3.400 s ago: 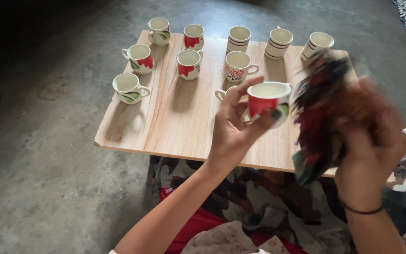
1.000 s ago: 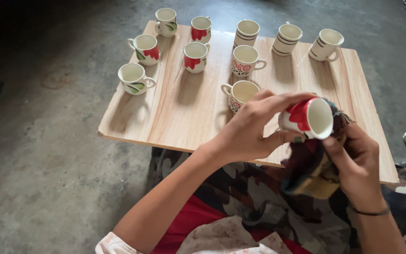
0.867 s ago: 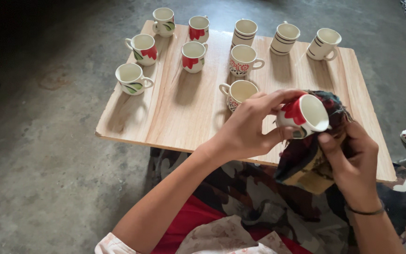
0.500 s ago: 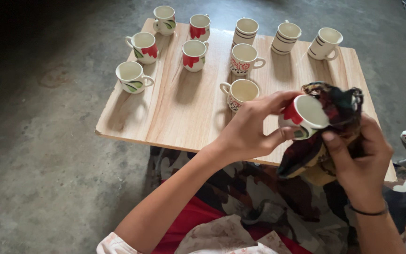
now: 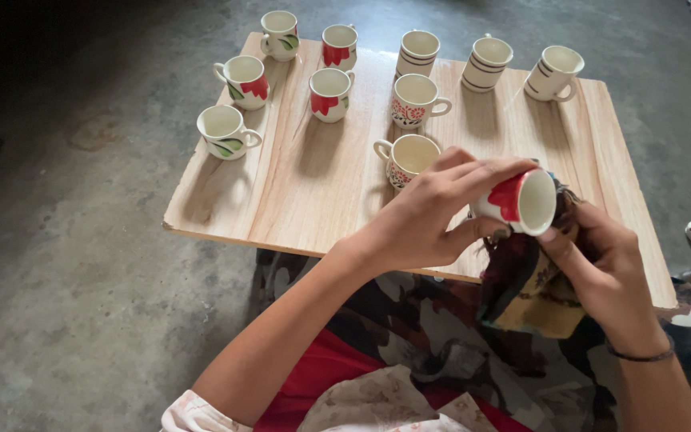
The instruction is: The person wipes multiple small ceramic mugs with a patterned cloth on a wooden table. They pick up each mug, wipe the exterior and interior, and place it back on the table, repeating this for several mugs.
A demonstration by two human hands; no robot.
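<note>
Left hand (image 5: pixel 425 220) pinches the red-flowered cup (image 5: pixel 519 201) tilted, centre-right; right hand (image 5: pixel 601 260) clutches the cloth (image 5: pixel 533 288); a slip risks dropping it onto the worktop (image 5: pixel 321 192).

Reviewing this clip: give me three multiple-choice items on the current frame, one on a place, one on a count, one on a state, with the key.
1. Where is the cloth?
A. In the right hand, under the held cup
B. Spread flat on the board
C. Draped over a striped cup

2. How many cups stand on the board?
A. Six
B. Ten
C. Thirteen

3. How is the held cup turned?
A. Upright
B. Upside down
C. Tipped on its side, mouth toward the right hand

Key: 1 A, the right hand grips the bunched dark cloth below the cup's rim. 2 B, five flowered ones on the left, two with small red patterns in the middle, three striped at the far right. 3 C, the left hand holds it sideways and the white inside faces right.
</note>
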